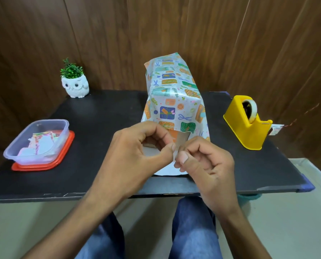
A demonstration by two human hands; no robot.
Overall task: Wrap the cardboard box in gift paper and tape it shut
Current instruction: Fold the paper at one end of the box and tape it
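Table [99,113]: hands [129,148] [209,165] pinch tape [176,147], box [174,101] just behind.

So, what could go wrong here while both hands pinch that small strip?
1. The clear strip, probably tape, pinched between left hand and right hand could fold and stick to itself.
2. Neither hand holds the gift paper; its near end hangs open over the cardboard box and might shift.

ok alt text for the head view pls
The left hand and right hand pinch what looks like a strip of clear tape before a cardboard box draped in gift paper on a black table. Yellow tape dispenser at right; clear tub of paper scraps and owl planter at left.
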